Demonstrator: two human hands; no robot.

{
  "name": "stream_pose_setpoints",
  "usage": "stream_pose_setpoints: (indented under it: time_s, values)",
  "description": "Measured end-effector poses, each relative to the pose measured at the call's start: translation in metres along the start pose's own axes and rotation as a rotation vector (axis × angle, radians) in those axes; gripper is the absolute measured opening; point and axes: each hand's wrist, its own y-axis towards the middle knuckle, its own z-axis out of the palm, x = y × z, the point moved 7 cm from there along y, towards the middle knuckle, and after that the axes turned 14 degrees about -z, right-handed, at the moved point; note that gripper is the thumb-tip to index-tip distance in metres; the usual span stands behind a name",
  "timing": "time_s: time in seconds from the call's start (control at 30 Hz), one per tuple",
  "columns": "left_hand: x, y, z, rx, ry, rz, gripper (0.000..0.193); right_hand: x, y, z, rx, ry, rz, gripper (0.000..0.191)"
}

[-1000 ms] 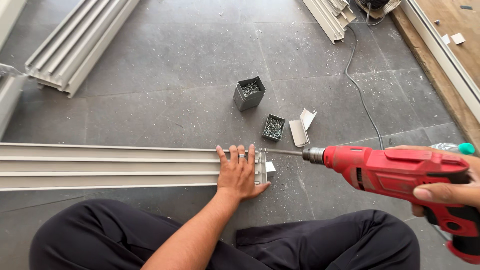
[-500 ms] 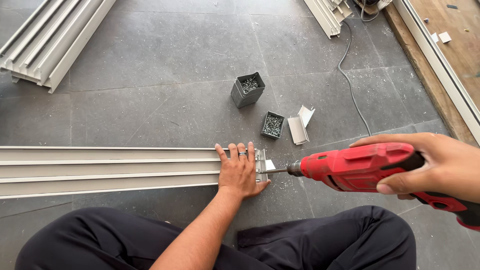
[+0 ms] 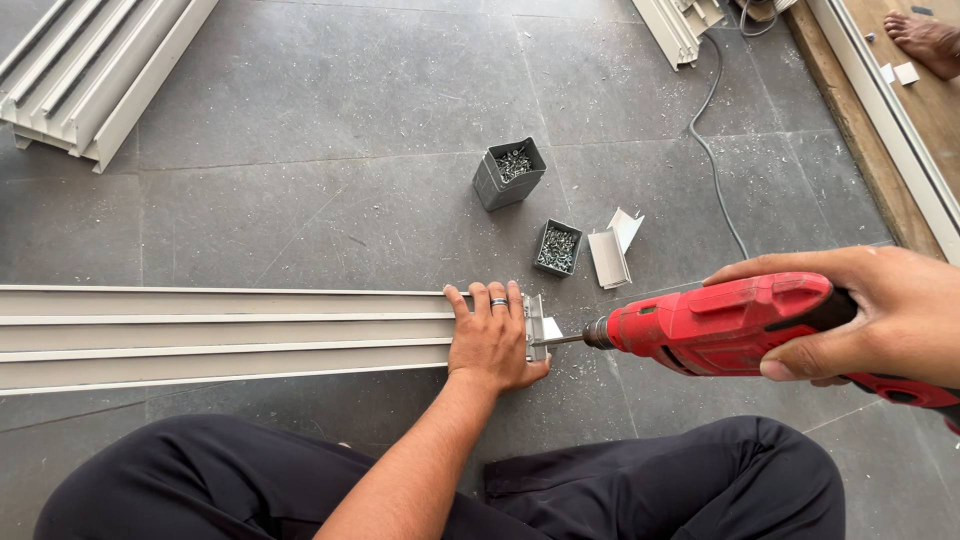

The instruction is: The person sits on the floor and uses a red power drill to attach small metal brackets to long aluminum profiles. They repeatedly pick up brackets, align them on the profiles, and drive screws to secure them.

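A long pale aluminium track profile [image 3: 220,335] lies across the grey floor in front of me. My left hand [image 3: 490,340] presses flat on its right end, a ring on one finger. A small metal end bracket [image 3: 535,328] sits at that end beside my fingers. My right hand [image 3: 890,315] grips a red power drill [image 3: 725,325], held level and pointing left. The drill's bit [image 3: 560,341] touches the bracket at the profile's end.
Two small grey open boxes of screws [image 3: 510,172] [image 3: 558,247] stand just beyond the profile, with a bent white metal piece [image 3: 612,250] beside them. The drill's cable [image 3: 712,150] runs away. More profiles [image 3: 90,80] lie far left; another person's bare foot [image 3: 925,38] is at top right.
My right hand has brought the drill leftward and up, so its bit now meets the bracket at the profile's end. My left hand has stayed pressed on the profile.
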Motion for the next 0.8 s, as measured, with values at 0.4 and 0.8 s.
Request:
stream_pose_setpoints:
  time_s: [0.4, 0.8]
  values:
    - [-0.002, 0.005, 0.002, 0.019, 0.018, 0.019, 0.116, 0.078, -0.004, 0.006, 0.379, -0.813, -0.446, 0.092]
    - [0.000, 0.010, 0.005, -0.026, -0.083, 0.015, 0.122, 0.143, 0.015, 0.007, 0.823, -1.436, -0.473, 0.094]
